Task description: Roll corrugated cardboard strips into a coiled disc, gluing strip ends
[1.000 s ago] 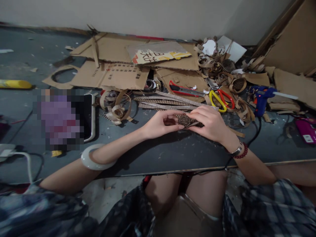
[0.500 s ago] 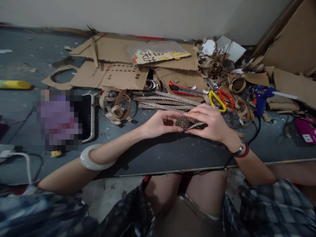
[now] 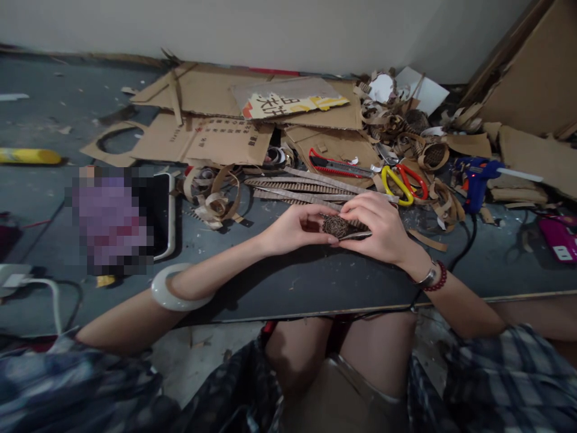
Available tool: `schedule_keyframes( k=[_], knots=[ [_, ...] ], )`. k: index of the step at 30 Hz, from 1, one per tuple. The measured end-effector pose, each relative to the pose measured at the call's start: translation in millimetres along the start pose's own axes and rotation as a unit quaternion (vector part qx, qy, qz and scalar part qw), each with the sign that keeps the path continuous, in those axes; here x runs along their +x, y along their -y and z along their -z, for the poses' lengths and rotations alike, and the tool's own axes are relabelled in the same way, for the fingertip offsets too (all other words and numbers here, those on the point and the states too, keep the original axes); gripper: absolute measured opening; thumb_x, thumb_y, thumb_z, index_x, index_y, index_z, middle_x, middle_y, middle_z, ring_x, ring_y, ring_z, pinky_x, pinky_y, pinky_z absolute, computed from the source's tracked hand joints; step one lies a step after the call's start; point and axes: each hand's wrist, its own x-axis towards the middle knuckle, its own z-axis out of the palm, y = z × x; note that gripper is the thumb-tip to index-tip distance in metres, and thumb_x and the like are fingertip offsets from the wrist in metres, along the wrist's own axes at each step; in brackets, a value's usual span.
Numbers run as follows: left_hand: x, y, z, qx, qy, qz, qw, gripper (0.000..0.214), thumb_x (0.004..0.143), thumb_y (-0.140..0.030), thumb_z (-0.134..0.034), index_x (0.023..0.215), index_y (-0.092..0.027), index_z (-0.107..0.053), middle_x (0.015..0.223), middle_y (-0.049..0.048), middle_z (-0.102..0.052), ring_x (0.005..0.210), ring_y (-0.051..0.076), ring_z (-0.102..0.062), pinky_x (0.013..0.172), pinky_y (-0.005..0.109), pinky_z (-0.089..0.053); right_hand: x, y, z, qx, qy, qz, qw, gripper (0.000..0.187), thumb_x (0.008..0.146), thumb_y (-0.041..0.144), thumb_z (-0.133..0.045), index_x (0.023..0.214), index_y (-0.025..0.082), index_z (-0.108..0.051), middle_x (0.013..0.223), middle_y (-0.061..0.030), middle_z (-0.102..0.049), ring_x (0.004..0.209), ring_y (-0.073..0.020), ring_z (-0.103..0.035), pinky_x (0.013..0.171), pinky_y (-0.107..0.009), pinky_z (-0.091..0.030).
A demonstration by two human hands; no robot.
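My left hand (image 3: pixel 293 228) and my right hand (image 3: pixel 376 225) meet over the dark table (image 3: pixel 315 282). Between their fingertips sits a small tight coil of corrugated cardboard strip (image 3: pixel 335 226). The left fingers pinch its left side. The right fingers curl round its right side and press the loose end of the strip against it. Just beyond the hands lie long corrugated cardboard strips (image 3: pixel 297 186). A white bangle (image 3: pixel 174 288) is on my left forearm, and a red bead bracelet (image 3: pixel 436 278) on my right wrist.
Yellow and red scissors (image 3: pixel 402 180) and a red utility knife (image 3: pixel 336 165) lie behind the hands. A blue glue gun (image 3: pixel 475 177) stands at the right, its cord trailing. Flat cardboard sheets (image 3: pixel 211 114) and curled scraps fill the back. A phone (image 3: pixel 160 210) lies at the left.
The coil has turned slightly between my fingers and the right hand has shifted a little left along the strip. The arms have stayed in place.
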Motion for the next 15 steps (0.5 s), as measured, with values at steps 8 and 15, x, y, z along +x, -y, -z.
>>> schedule_keyframes(
  k=[8, 15],
  knots=[
    [-1.2, -4.4, 2.5, 0.032, -0.006, 0.016, 0.999, 0.043, 0.067, -0.02, -0.077, 0.105, -0.01, -0.059, 0.063, -0.0071, -0.051, 0.055, 0.005, -0.049, 0.053, 0.016, -0.04, 2.5, -2.3, 13.8, 0.017, 0.069, 0.004, 0.997, 0.047, 0.078, 0.042, -0.068, 0.118, 0.018, -0.06, 0.113, -0.0096, -0.063, 0.107, -0.0245, -0.054, 0.095, -0.045, -0.046],
    [-4.5, -3.8, 3.2, 0.02, 0.045, 0.039, 0.998, 0.05, 0.067, -0.02, -0.077, 0.111, -0.012, -0.055, 0.072, -0.0037, -0.061, 0.062, 0.008, -0.057, 0.063, 0.02, -0.045, 4.2, -2.3, 16.5, 0.073, 0.146, -0.012, 0.987, 0.046, 0.079, 0.041, -0.067, 0.121, 0.024, -0.061, 0.128, -0.0092, -0.054, 0.123, -0.0261, -0.043, 0.105, -0.05, -0.039]
  ],
)
